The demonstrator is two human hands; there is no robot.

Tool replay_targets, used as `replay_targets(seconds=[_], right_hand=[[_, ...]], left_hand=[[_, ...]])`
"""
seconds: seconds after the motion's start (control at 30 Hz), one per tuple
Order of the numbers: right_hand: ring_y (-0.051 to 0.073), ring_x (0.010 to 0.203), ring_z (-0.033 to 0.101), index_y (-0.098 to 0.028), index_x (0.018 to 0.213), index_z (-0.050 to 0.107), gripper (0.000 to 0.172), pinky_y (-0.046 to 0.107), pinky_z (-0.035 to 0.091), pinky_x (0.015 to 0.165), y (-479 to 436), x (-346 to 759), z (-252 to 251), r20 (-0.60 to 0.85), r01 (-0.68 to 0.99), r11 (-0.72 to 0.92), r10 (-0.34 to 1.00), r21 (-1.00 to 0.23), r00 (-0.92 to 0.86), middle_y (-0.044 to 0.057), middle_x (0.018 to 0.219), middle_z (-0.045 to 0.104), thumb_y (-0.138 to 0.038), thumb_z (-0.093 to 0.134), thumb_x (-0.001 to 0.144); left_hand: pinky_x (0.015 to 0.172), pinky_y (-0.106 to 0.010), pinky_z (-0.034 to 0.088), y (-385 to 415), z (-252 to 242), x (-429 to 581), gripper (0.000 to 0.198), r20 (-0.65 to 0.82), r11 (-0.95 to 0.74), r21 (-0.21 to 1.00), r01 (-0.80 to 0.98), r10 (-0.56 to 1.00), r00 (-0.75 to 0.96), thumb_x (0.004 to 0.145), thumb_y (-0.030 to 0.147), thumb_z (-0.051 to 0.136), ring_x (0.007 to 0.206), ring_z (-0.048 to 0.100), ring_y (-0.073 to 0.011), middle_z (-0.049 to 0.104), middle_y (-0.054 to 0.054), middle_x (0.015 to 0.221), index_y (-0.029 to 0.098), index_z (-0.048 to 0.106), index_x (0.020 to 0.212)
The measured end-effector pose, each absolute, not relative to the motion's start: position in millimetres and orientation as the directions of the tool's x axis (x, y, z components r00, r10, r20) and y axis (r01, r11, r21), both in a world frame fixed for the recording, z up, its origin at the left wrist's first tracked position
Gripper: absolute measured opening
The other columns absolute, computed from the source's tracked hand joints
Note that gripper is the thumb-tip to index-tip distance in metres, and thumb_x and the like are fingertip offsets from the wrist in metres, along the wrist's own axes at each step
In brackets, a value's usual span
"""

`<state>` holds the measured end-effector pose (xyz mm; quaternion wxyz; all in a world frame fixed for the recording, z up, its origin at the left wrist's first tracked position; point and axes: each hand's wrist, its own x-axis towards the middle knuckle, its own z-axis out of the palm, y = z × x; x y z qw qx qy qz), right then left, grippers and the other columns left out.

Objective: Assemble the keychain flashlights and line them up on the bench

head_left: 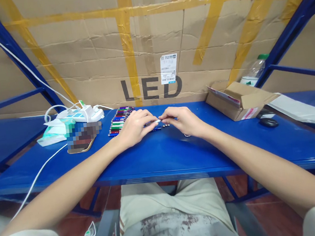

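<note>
My left hand point(137, 127) is closed, its thumb and forefinger pinching a slim white piece point(157, 121). Opposite it, my right hand point(185, 120) is also closed, with thumb and forefinger drawn together at the white piece's end. Whatever those right fingertips hold is too small to make out. Just below the fingers, several tiny silvery round pieces point(165, 125) lie on the blue table point(161, 159). A blue tube point(156, 128) shows under my left fingertips. Left of that hand, slim coloured metal tubes point(116, 127), much like penlights, lie in a row, partly covered by the hand.
A phone point(82, 139), a pale green packet point(57, 130) and a white power strip point(89, 113) with cables are at left. On the right sit an opened cardboard box point(237, 102), a black mouse point(268, 122) and a bottle point(259, 66). Large cardboard point(96, 72) stands behind.
</note>
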<state>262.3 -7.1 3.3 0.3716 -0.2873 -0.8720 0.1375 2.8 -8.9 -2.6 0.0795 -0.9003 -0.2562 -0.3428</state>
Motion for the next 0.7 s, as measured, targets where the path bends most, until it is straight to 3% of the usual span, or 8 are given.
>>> replay_targets(seconds=[0.13,0.3,0.57,0.7], right_hand=[[0.025,0.095,0.074,-0.025,0.102,0.078,0.015,0.035,0.052,0.086,-8.4,264.3,5.6,0.538,0.427,0.782,0.623,-0.455,-0.567,0.007,0.104,0.082,-0.028,0.063,0.103],[0.024,0.085,0.073,-0.025,0.096,0.076,0.013,0.034,0.052,0.082,-12.7,262.0,7.7,0.488,0.447,0.727,0.683,-0.521,-0.543,0.003,0.089,0.08,-0.028,0.064,0.101],[0.021,0.079,0.074,-0.022,0.091,0.072,0.012,0.033,0.055,0.079,-12.3,257.1,2.1,0.444,0.35,0.64,0.746,-0.684,-0.496,0.002,0.083,0.079,-0.032,0.068,0.098],[0.021,0.078,0.073,-0.022,0.09,0.07,0.012,0.033,0.056,0.077,-12.4,254.5,-0.1,0.416,0.328,0.596,0.774,-0.733,-0.477,0.003,0.083,0.077,-0.031,0.068,0.097]], left_hand=[[0.091,-0.04,0.047,-11.2,-1.6,4.1,0.029,0.657,-0.862,0.029,0.506,0.398,0.64,0.113,0.039,0.057,0.099,0.068,-0.0231,0.078,-0.009,0.11,0.019,0.078,0.116],[0.088,-0.04,0.046,-12.6,-2.6,4.4,0.031,0.647,-0.851,-0.028,0.524,0.384,0.658,0.114,0.039,0.054,0.097,0.066,-0.0235,0.077,-0.01,0.109,0.02,0.078,0.114],[0.084,-0.04,0.042,-13.7,-5.5,4.8,0.034,0.655,-0.824,-0.131,0.551,0.345,0.673,0.115,0.039,0.051,0.093,0.063,-0.0235,0.077,-0.011,0.108,0.019,0.078,0.111],[0.083,-0.04,0.042,-15.1,-5.0,5.9,0.032,0.66,-0.824,-0.118,0.554,0.352,0.664,0.115,0.038,0.052,0.092,0.063,-0.0236,0.078,-0.011,0.107,0.019,0.078,0.111]])
